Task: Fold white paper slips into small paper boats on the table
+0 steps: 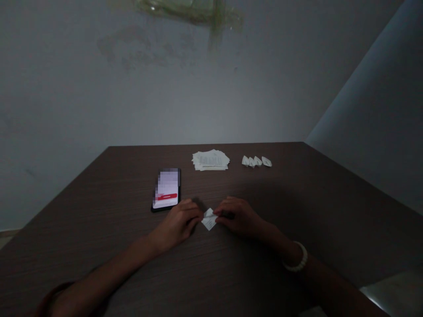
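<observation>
A small piece of printed white paper (209, 221), partly folded and turned like a diamond, is between my two hands just above or on the table. My left hand (183, 220) pinches its left corner, fingers closed. The right corner is gripped by my right hand (239, 216), its thumb and fingertips pressed together on the paper. Left of the paper, close to my left hand, lies a phone (167, 189) with its screen lit.
On the dark wood table (125, 242), a stack of printed paper pieces (210, 160) lies farther back. Several small folded paper shapes (256, 161) sit in a row to its right. A wall (165, 97) stands behind the table.
</observation>
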The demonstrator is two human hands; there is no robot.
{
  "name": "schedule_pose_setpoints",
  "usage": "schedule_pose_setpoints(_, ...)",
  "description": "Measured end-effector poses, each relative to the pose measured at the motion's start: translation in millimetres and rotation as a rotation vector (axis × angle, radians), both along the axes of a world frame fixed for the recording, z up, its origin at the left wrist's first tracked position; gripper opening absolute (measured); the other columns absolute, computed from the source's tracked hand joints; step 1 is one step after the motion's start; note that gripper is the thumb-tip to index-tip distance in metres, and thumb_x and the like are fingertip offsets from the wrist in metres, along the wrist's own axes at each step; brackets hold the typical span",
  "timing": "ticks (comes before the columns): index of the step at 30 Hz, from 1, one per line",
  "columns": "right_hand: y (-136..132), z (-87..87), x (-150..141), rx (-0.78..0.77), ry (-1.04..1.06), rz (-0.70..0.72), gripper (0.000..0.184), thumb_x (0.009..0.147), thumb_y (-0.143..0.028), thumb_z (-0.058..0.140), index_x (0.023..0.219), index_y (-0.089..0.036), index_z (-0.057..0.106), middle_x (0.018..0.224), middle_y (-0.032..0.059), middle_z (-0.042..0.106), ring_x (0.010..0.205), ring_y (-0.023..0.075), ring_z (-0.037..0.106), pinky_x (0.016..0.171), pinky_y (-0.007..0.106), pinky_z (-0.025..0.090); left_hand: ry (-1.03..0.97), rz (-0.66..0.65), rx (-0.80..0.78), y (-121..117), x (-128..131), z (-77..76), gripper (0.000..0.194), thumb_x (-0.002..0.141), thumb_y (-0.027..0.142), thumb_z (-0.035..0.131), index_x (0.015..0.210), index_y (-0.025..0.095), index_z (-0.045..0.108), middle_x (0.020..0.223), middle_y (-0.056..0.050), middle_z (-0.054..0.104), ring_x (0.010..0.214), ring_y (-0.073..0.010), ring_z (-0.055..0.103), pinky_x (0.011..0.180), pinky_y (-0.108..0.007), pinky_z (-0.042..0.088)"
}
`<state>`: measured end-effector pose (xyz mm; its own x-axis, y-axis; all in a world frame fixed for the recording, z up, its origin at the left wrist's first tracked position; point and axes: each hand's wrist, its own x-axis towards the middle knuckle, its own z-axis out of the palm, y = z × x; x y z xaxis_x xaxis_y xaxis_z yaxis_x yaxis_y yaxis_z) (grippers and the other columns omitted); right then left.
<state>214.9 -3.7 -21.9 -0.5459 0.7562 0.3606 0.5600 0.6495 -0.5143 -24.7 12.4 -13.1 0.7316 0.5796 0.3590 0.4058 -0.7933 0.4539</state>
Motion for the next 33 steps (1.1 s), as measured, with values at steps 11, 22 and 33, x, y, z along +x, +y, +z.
schedule_pose_setpoints(11,0.6,2.5,0.1,0.049,-0.032,0.047,0.008,0.085,-0.019,0.063,0.086,-0.021,0.07,0.083,0.0026,0.071,0.078,0.0156,0.06,0.076,0.028,0.044,0.057,-0.081,0.122,-2.6,0.6,4.9,0.025,0.093,0.012,0.044,0.098,0.017,0.068,0.084,-0.007,0.059,0.083,-0.0197,0.053,0.072,-0.033,0.045)
schedule_pose_setpoints(22,-7.2,13.0,5.8,0.306,-0.338,0.166,0.026,0.086,-0.007,0.05,0.099,-0.023,0.066,0.096,0.0028,0.068,0.079,0.0158,0.055,0.068,0.027,0.04,0.322,-0.161,0.312,-9.5,1.3,16.0,0.024,0.094,0.011,0.044,0.104,0.012,0.066,0.091,-0.01,0.061,0.084,-0.0237,0.054,0.074,-0.037,0.048)
schedule_pose_setpoints(33,-10.0,8.8,7.4,0.163,-0.239,0.131,0.023,0.085,-0.012,0.054,0.102,-0.022,0.066,0.095,0.0039,0.065,0.083,0.0167,0.055,0.07,0.027,0.042,0.181,-0.171,0.037,-10.0,-3.4,19.7,0.031,0.087,0.005,0.044,0.106,0.014,0.066,0.098,-0.009,0.058,0.091,-0.0211,0.054,0.081,-0.035,0.049)
